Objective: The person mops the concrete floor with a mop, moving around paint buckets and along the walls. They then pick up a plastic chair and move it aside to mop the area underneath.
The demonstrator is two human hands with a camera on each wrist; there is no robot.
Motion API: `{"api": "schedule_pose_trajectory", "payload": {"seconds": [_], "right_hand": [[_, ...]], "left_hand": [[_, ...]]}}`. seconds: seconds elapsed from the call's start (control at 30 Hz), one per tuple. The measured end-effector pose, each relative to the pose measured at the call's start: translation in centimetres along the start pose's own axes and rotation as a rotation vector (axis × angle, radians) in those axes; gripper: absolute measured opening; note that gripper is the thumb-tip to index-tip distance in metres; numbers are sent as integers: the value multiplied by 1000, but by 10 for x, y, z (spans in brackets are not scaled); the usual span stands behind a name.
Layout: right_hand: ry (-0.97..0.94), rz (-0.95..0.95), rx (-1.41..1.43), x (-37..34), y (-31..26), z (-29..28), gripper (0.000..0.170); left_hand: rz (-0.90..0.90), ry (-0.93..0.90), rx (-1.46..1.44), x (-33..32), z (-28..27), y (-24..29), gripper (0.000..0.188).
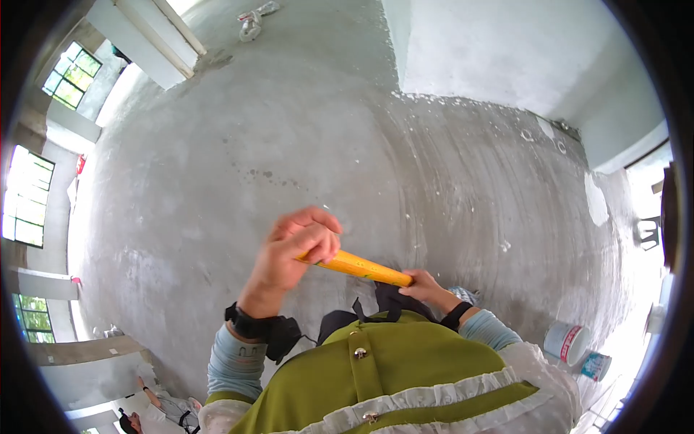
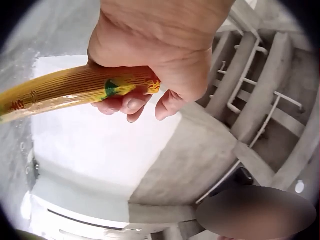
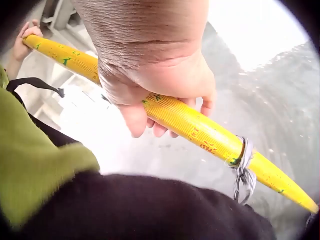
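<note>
A long yellow pole [image 1: 367,268], printed with green and red marks, slants across the front of the body. My left hand [image 1: 300,242] grips it at its upper end; in the left wrist view the fingers of this hand [image 2: 150,55] wrap beneath the end. Farther down, my right hand [image 1: 426,287] holds the same pole, thumb and fingers curled round it. Below that hand, a grey strip of cloth [image 3: 245,172] is knotted around the pole [image 3: 200,127]. The pole's lower end is out of sight behind the body in the head view.
Grey concrete floor [image 1: 311,130] with white specks and streaks spreads ahead. Two buckets, one white and red [image 1: 567,342] and one blue [image 1: 595,366], stand at right. A white wall block [image 1: 499,50] rises at upper right. Another person [image 1: 170,409] is at lower left; a plastic bag [image 1: 251,27] lies far off.
</note>
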State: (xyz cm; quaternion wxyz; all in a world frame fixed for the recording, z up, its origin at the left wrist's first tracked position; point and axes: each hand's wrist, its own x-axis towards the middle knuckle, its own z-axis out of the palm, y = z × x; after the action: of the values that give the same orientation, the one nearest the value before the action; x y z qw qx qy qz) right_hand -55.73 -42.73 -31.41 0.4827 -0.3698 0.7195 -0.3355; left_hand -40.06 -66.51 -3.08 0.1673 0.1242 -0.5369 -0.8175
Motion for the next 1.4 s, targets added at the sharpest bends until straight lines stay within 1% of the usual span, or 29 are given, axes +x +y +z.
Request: {"api": "schedule_pose_trajectory", "payload": {"seconds": [0.03, 0.1, 0.13, 0.2, 0.23, 0.3, 0.33, 0.4, 0.47, 0.53, 0.6, 0.67, 0.73, 0.77, 0.8, 0.83, 0.87, 0.93, 1.0, 1.03, 1.07, 1.1, 1.13, 1.2, 1.23, 1.27, 1.33, 1.37, 1.4], "right_hand": [[-9, -12, -2, 20, -27, -6, 26], [-98, -17, -36, 62, -76, -18, 26], [-99, -25, -33, 83, -86, -21, 26], [-106, -103, 75, 129, -96, -26, 24], [-99, -109, 77, 149, -99, -29, 24], [-115, -183, -70, 189, -104, -36, 26], [-105, -186, -71, 207, -99, -35, 26], [-96, -4, 252, 231, -89, -30, 24], [-38, -10, 309, 245, -113, -37, 22], [112, -20, 364, 277, -98, -29, 20], [364, 30, 184, 304, -91, -25, 22], [390, 159, 51, 325, -97, -37, 18], [439, 171, 64, 340, -107, -44, 17], [437, 196, 57, 348, -99, -47, 17], [439, 225, 48, 356, -93, -48, 17], [435, 220, 46, 364, -94, -47, 17], [436, 212, 25, 371, -95, -49, 17], [423, 205, -3, 385, -96, -48, 17], [602, 303, -174, 413, -99, -46, 16], [453, 321, -103, 422, -107, -61, 17], [459, 319, -98, 439, -116, -72, 17], [388, 297, -136, 458, -124, -84, 17], [319, 271, -172, 481, -132, -97, 16], [301, 251, -114, 528, -153, -127, 17], [283, 241, -153, 551, -169, -142, 18], [264, 241, -202, 569, -182, -159, 19], [326, 132, -316, 613, -248, -197, 21], [330, 92, -361, 641, -257, -210, 20], [267, 87, -332, 664, -297, -227, 16]], "left_hand": [[8, 10, 8, 12, -4, 21, 20], [176, -114, 73, 36, -15, 55, 20], [176, -112, 81, 47, -20, 63, 20], [208, -85, 249, 74, -33, 73, 17], [211, -92, 254, 88, -44, 74, 17], [247, -15, 91, 122, -78, 70, 18], [251, -25, 93, 138, -94, 73, 18], [120, -51, 141, 170, -131, 81, 18], [63, -149, 93, 205, -167, 79, 15], [-31, -205, 12, 245, -195, 75, 11], [-75, -195, -57, 284, -213, 68, 11], [-157, -257, -64, 316, -226, 74, 14], [-208, -281, -92, 345, -239, 68, 15], [-205, -271, -87, 353, -244, 66, 15], [-214, -307, -91, 361, -249, 66, 15], [-221, -345, -95, 370, -258, 66, 14], [-218, -339, -94, 378, -269, 67, 14], [-285, -381, -116, 394, -290, 66, 14], [-291, -369, -119, 418, -318, 71, 13], [-302, -325, -126, 432, -333, 75, 12], [-316, -287, -131, 448, -347, 78, 12], [-315, -239, -169, 466, -362, 80, 12], [-314, -248, -156, 486, -376, 84, 12], [-279, -193, -139, 525, -405, 99, 14], [-244, -184, -128, 544, -413, 114, 14], [-265, -196, -126, 561, -420, 129, 14], [-159, -155, -99, 591, -430, 174, 11], [-118, -95, -25, 601, -434, 199, 10], [-79, -45, 48, 606, -438, 223, 9]]}}
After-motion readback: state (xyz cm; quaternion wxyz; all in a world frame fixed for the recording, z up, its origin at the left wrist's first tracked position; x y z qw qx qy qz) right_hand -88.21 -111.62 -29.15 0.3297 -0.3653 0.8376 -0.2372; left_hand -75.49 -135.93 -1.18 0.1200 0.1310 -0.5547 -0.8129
